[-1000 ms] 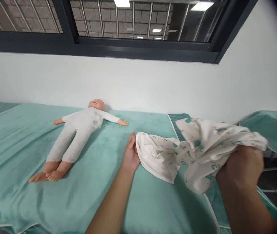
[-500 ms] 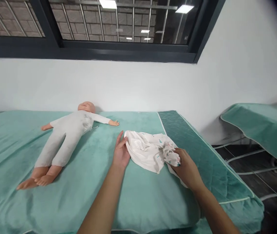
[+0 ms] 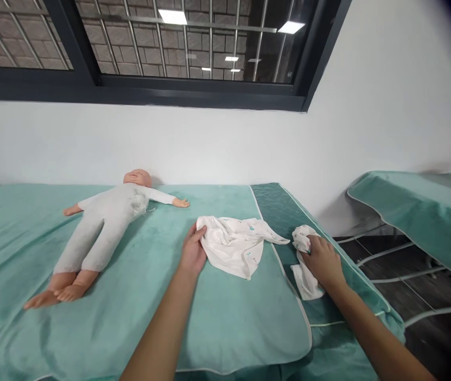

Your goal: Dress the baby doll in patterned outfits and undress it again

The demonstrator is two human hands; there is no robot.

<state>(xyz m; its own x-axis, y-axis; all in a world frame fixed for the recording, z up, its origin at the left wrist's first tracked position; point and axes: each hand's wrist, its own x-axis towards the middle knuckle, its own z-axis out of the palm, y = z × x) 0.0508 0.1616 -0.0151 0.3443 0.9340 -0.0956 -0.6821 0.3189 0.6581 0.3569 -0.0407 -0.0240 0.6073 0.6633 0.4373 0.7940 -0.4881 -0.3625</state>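
Two small cloths handled apart on a green bed. The left grip (image 3: pixel 193 251), at the left end of a white cloth (image 3: pixel 231 246) with sparse green print, is closed on its edge, thumb above and fingers largely hidden. This cloth lies loosely spread over the pale green sheet (image 3: pixel 245 328), its narrow right end tapering across the sheet's edge. The right grip (image 3: pixel 325 262) is clamped on a bunched patterned cloth (image 3: pixel 307 283) over the darker quilted cover (image 3: pixel 273 201); a loose end hangs toward the near side, and whether it bears on the cover cannot be told. A gap separates the two cloths. The step in hand is judged to be sorting and arranging them, one to each side. The next move would call for releasing the bunched cloth clear of the white one, then a second hold on the white cloth's free right end, since limp fabric folds when drawn from one edge only. To the left, apart from both hands, a doll (image 3: pixel 106 219) in a white suit lies on its back, feet near.
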